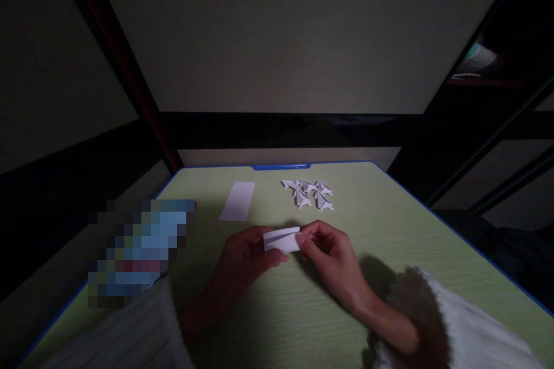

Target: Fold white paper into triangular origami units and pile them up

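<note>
The left hand (244, 251) and the right hand (331, 248) both pinch the same folded paper (281, 240), which sits right between them. I can't tell if it touches the table (389, 230) under the grip.

The fold could go crooked — that might happen if 1 hand pulls harder than the other, or if the top flap slides before it is pressed flat. The paper could also rip if the 2 hands tug apart. The light is dim, so the edges may be hard to line up. Past the grip, a bit to the right, lie 5 little folded shapes (302, 199); a hand poking too far ahead could bump them. A flat white sheet (238, 202) lies past the grip to the left.

The folded paper is white and small, wider than it is tall — with a dark, slanted line across its front, under the top flap.
</note>
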